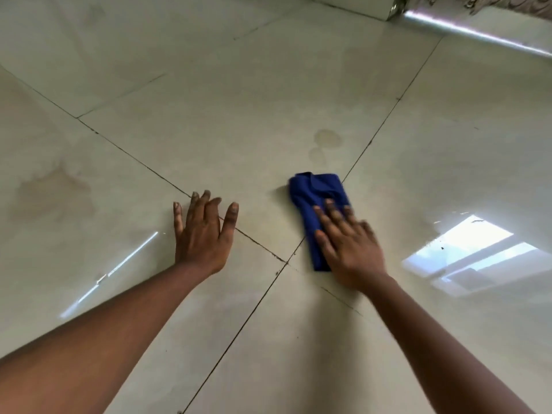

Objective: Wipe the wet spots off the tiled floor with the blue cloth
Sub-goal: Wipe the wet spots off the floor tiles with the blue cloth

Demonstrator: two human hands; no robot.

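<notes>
A folded blue cloth [316, 198] lies flat on the glossy cream tiled floor [239, 94], close to where the grout lines cross. My right hand [348, 243] presses on the cloth's near half with straight, spread fingers. My left hand [203, 231] rests flat on the floor to the left of the cloth, fingers spread, holding nothing. A small round wet spot [328, 138] and a fainter one [317, 153] sit just beyond the cloth's far edge. A larger brownish damp patch [56, 186] spreads at the left.
A white skirting or furniture base [358, 4] and a shiny metal strip [478, 32] run along the far right. A bright window reflection [469, 252] glares on the tile at the right. Faint stains [367, 58] mark the far tile.
</notes>
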